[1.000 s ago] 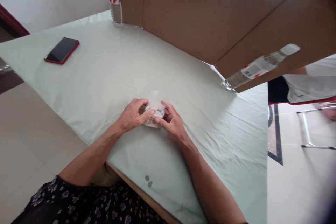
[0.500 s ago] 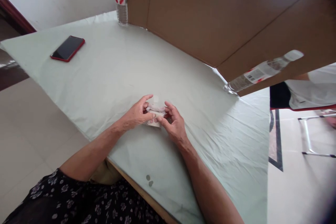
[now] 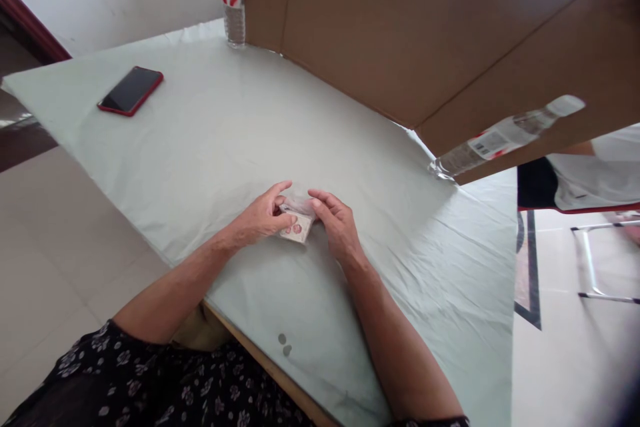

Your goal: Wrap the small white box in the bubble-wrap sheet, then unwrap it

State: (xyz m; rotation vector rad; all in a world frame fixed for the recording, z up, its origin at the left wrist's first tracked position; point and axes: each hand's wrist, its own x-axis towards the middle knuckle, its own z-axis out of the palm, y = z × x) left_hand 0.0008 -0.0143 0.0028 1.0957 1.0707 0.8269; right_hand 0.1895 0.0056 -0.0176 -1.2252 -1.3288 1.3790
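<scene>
Small packet between the hands over the tabletop, left hand gripping its side, right hand narrowed at its cloudy wrapping, grip unclear, some fingertips hidden, red print illegible, bottle cut off above, label unreadable.

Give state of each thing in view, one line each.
Pack: held, red-printed face showing
Clear wrap: loose at pack's far edge
Left hand: gripping pack, thumb on top
Right hand: at wrap, grip unclear
Phone: flat, screen up, dark
Far bottle: upright, top out of frame
Near bottle: white-capped
Cardboard: standing
Cloth: spread, wrinkled
</scene>
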